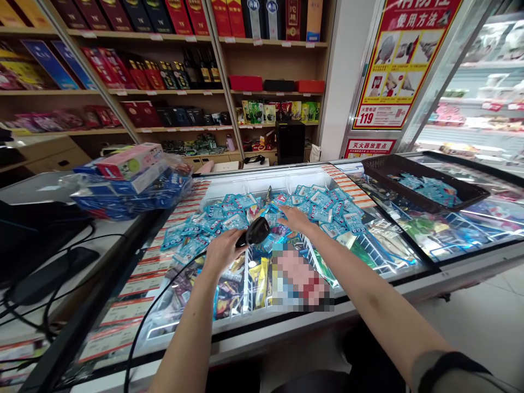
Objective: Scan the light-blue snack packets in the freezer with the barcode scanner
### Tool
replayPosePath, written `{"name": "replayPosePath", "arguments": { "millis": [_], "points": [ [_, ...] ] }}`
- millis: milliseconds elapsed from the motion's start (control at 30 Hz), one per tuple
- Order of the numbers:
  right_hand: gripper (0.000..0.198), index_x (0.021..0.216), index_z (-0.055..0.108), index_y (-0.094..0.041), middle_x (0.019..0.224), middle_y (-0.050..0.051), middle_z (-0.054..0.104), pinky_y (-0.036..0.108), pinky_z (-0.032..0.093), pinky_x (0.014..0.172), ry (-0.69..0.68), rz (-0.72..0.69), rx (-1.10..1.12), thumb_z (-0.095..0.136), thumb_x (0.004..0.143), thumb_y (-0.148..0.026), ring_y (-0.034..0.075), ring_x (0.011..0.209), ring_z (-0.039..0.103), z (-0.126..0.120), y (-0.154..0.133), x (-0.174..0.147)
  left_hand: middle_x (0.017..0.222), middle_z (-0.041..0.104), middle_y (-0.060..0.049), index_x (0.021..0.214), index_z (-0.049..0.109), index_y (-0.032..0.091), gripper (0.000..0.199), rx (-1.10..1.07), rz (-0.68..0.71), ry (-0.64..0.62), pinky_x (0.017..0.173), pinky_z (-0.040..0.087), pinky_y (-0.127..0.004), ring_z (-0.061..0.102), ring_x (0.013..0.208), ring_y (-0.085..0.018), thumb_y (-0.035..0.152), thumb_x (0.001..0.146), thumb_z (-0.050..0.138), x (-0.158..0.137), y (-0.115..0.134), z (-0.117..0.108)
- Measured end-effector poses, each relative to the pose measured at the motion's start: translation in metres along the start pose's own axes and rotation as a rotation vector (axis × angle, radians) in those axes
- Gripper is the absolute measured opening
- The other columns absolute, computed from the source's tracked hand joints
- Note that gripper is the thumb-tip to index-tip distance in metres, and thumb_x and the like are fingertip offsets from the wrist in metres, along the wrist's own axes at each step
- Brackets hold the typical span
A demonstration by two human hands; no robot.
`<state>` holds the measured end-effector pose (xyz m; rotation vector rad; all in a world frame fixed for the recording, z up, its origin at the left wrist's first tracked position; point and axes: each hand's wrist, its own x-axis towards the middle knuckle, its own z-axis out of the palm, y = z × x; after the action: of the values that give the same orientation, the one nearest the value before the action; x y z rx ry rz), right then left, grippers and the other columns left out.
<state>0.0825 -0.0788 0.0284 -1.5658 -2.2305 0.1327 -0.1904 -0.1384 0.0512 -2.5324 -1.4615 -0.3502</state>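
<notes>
My left hand (224,248) is wrapped round the handle of a black barcode scanner (258,231), its head pointing right over the glass freezer lid. A black cable (158,292) trails down from it. My right hand (295,219) is stretched over the packets, fingers extended and apart, with the fingertips near a blue packet (271,209); whether they touch it I cannot tell. Many small blue packets lie in two loose spreads on the glass, a left pile (196,232) and a right pile (327,207).
A dark brown tray (462,203) with more blue packets stands on the freezer at right. Boxes in plastic wrap (131,188) sit at left, beside cables and a black mouse pad (55,275). Stocked shelves (164,93) line the back. Wrapped ice creams (260,281) show under the glass.
</notes>
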Motion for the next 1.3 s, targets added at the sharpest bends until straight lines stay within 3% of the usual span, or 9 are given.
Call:
{"name": "replayPosePath", "arguments": {
  "millis": [133, 367, 733, 1300],
  "points": [
    [0.058, 0.128, 0.046, -0.019, 0.12, 0.012, 0.054, 0.033, 0.042, 0.089, -0.099, 0.057, 0.04, 0.064, 0.077, -0.038, 0.025, 0.11, 0.052, 0.003, 0.004, 0.003, 0.099, 0.064, -0.005, 0.118, 0.051, 0.026, 0.042, 0.004, -0.006, -0.031, 0.062, 0.041, -0.027, 0.06, 0.088, -0.022, 0.043, 0.081, 0.047, 0.0, 0.006, -0.006],
    [0.059, 0.123, 0.046, -0.022, 0.118, 0.009, 0.05, 0.032, 0.044, 0.086, 0.102, 0.198, 0.105, 0.07, 0.071, -0.034, 0.021, 0.102, 0.055, 0.002, 0.004, -0.019, 0.101, 0.065, -0.006, 0.114, 0.054, 0.025, 0.04, -0.015, -0.019, -0.018, 0.063, 0.042, -0.027, 0.061, 0.09, -0.023, 0.044, 0.08, 0.047, 0.003, 0.015, -0.008],
    [0.049, 0.123, 0.041, -0.019, 0.119, 0.009, 0.051, 0.034, 0.043, 0.088, 0.23, 0.215, 0.096, 0.06, 0.079, -0.026, 0.022, 0.109, 0.05, -0.005, 0.008, -0.045, 0.097, 0.066, -0.005, 0.11, 0.057, 0.026, 0.036, -0.013, -0.013, -0.024, 0.06, 0.04, -0.024, 0.062, 0.087, -0.021, 0.045, 0.081, 0.046, 0.007, 0.031, -0.016],
    [0.047, 0.121, 0.04, -0.017, 0.119, 0.01, 0.051, 0.028, 0.045, 0.082, 0.287, 0.198, -0.017, 0.061, 0.08, -0.028, 0.021, 0.106, 0.052, -0.006, 0.01, -0.055, 0.096, 0.064, -0.003, 0.107, 0.055, 0.025, 0.033, -0.019, 0.03, -0.034, 0.059, 0.037, -0.024, 0.06, 0.085, -0.019, 0.045, 0.08, 0.049, 0.013, 0.041, -0.017]
  ]
}}
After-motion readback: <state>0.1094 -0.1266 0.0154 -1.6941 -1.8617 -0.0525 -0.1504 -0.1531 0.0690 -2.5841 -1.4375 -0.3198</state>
